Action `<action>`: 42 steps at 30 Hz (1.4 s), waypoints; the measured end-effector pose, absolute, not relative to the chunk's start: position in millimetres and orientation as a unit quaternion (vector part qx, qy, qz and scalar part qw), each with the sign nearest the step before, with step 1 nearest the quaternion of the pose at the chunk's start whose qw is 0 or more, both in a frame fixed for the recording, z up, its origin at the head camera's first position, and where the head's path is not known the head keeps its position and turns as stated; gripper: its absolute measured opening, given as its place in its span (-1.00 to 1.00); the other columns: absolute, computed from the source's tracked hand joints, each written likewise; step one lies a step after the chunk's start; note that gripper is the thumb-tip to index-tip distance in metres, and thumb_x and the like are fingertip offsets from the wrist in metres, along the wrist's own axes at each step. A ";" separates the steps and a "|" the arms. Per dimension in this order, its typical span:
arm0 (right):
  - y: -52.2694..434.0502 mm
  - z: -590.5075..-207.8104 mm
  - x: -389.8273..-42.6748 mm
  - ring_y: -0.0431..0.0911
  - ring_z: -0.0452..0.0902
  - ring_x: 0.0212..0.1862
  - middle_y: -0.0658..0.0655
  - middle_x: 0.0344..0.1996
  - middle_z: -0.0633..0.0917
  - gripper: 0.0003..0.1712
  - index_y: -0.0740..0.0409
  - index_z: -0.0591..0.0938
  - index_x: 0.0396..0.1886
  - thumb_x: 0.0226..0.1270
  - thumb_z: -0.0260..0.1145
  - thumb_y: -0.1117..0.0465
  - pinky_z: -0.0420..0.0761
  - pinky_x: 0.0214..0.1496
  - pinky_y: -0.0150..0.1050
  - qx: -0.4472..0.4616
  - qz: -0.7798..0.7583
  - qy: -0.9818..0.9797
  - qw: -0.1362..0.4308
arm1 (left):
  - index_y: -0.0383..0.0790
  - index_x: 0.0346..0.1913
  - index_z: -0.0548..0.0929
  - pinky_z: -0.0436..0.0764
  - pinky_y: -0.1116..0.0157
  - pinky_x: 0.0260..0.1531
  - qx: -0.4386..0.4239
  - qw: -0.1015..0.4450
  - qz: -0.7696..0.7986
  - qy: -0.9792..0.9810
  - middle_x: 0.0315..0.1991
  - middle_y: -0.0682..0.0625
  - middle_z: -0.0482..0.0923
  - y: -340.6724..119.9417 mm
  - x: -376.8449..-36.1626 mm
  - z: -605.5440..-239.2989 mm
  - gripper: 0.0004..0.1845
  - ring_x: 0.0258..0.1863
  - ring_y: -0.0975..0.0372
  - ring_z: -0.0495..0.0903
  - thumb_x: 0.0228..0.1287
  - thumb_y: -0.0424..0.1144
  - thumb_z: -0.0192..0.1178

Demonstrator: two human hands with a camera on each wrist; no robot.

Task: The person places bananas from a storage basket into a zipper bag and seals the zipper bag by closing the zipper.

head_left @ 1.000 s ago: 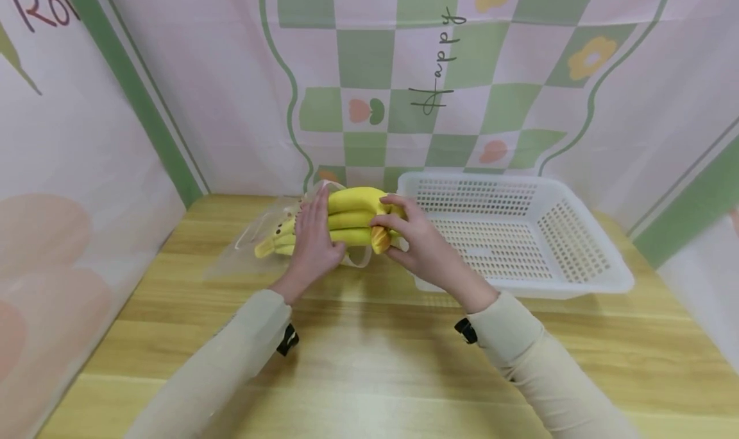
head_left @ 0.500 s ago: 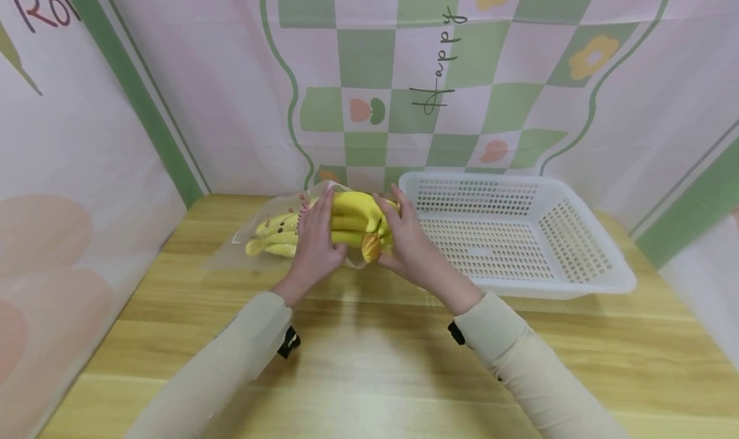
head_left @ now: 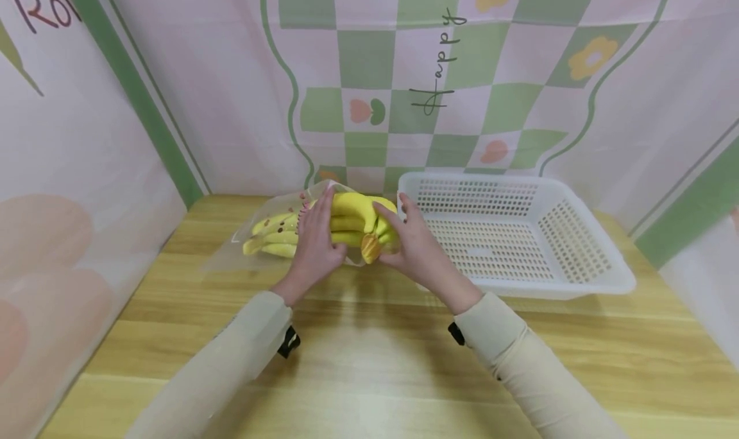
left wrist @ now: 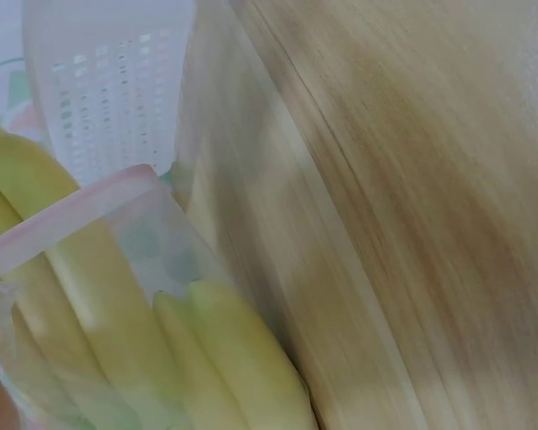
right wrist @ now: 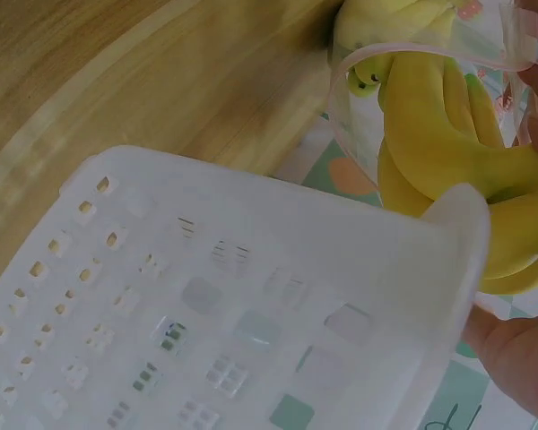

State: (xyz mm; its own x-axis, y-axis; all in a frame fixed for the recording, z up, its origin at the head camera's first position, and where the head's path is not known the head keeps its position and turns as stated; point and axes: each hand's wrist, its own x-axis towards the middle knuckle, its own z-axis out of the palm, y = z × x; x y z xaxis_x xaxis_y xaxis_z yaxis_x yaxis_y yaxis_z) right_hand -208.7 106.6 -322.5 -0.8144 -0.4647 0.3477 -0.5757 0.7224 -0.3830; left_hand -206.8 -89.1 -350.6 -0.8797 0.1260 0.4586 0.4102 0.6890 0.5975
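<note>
A bunch of yellow bananas lies on the wooden table, its tips inside a clear plastic bag with a pink-edged mouth. My left hand holds the bag's mouth around the bunch, fingers over the top and thumb underneath. At the bunch's brown stem end my right hand grips the bananas. The left wrist view shows the bananas through the bag film. In the right wrist view the bag's mouth circles the fruit.
A white perforated plastic basket stands right of the hands, touching my right hand's side; its rim fills the right wrist view. Pink and green checked backdrop walls close in the back and both sides.
My right hand has pushed the bunch leftward, so more of the bananas now sit inside the bag. The left hand has stayed at the bag's mouth.
</note>
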 end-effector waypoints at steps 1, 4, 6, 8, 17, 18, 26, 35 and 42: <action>106.2 -322.1 -208.3 0.35 0.40 0.24 0.52 0.39 0.14 -0.05 0.05 0.29 0.42 0.01 0.51 0.18 0.66 0.00 0.05 0.280 0.237 -0.924 0.109 | -0.26 0.51 -0.10 -0.15 -0.15 0.48 -0.150 0.194 -0.365 -0.898 0.55 -0.13 -0.09 -89.1 -206.8 -350.5 0.06 0.51 -0.02 0.01 -0.17 -0.49 0.13; 105.2 -322.1 -207.8 0.30 0.51 0.12 0.51 0.31 0.28 -0.04 0.03 0.24 0.44 0.05 0.49 0.15 0.68 -0.05 0.04 0.276 0.231 -0.928 0.100 | -0.25 0.51 -0.11 -0.16 -0.14 0.48 -0.152 0.187 -0.364 -0.900 0.55 -0.13 -0.09 -88.8 -206.3 -349.4 0.07 0.50 -0.03 0.01 -0.16 -0.49 0.13; 105.1 -323.1 -208.0 0.27 0.55 0.06 0.48 0.29 0.34 -0.02 0.09 0.20 0.45 0.05 0.49 0.14 0.67 -0.03 0.04 0.275 0.235 -0.927 0.097 | -0.24 0.52 -0.12 -0.18 -0.15 0.48 -0.154 0.178 -0.364 -0.901 0.55 -0.13 -0.09 -88.4 -206.0 -348.7 0.07 0.50 -0.04 0.01 -0.15 -0.50 0.13; 104.6 -325.2 -209.3 0.22 0.58 0.02 0.43 0.26 0.40 0.02 0.19 0.17 0.45 0.03 0.49 0.16 0.67 -0.02 0.01 0.275 0.247 -0.923 0.105 | -0.23 0.52 -0.12 -0.20 -0.14 0.48 -0.158 0.169 -0.366 -0.902 0.54 -0.13 -0.09 -88.0 -205.9 -348.0 0.07 0.51 -0.04 0.00 -0.15 -0.50 0.14; 97.3 -330.2 -218.5 0.08 0.52 0.05 0.31 0.21 0.41 0.02 0.30 0.02 0.47 0.08 0.38 0.34 0.69 0.00 -0.16 0.271 0.409 -0.871 0.020 | -0.26 0.51 -0.08 -0.20 -0.15 0.48 -0.172 0.167 -0.374 -0.896 0.53 -0.16 -0.06 -88.7 -205.2 -348.6 0.06 0.51 -0.06 -0.01 -0.18 -0.53 0.13; 97.0 -329.6 -218.9 0.12 0.50 0.12 0.33 0.27 0.34 0.03 0.29 -0.01 0.48 0.09 0.36 0.35 0.66 0.06 -0.14 0.267 0.429 -0.863 0.001 | -0.27 0.51 -0.07 -0.20 -0.16 0.47 -0.174 0.169 -0.375 -0.895 0.53 -0.17 -0.05 -89.0 -205.1 -348.7 0.06 0.50 -0.07 0.00 -0.18 -0.53 0.13; 94.6 -326.6 -219.8 0.22 0.26 0.37 0.38 0.44 0.08 -0.16 0.29 -0.15 0.51 0.43 0.08 0.21 0.43 0.34 0.06 0.263 0.520 -0.810 -0.066 | -0.25 0.51 -0.07 -0.22 -0.16 0.48 -0.180 0.167 -0.381 -0.891 0.53 -0.16 -0.05 -90.1 -205.5 -348.0 0.06 0.50 -0.06 -0.01 -0.18 -0.55 0.10; 88.7 -328.2 -219.6 0.26 0.41 0.27 0.40 0.37 0.22 -0.20 0.30 -0.04 0.49 0.46 0.10 0.10 0.52 0.25 0.06 0.201 0.540 -0.815 -0.069 | -0.25 0.51 -0.06 -0.21 -0.13 0.49 -0.190 0.151 -0.391 -0.888 0.52 -0.18 -0.02 -92.6 -204.6 -345.2 0.05 0.51 -0.03 -0.02 -0.20 -0.58 0.08; 84.1 -330.9 -223.3 0.25 0.42 0.26 0.37 0.31 0.31 -0.33 0.33 0.15 0.43 0.46 0.09 0.13 0.51 0.27 0.04 0.189 0.546 -0.813 -0.070 | -0.27 0.50 0.00 -0.21 -0.10 0.50 -0.204 0.156 -0.393 -0.883 0.52 -0.15 0.02 -94.3 -204.5 -343.1 0.02 0.51 -0.01 0.02 -0.20 -0.59 0.06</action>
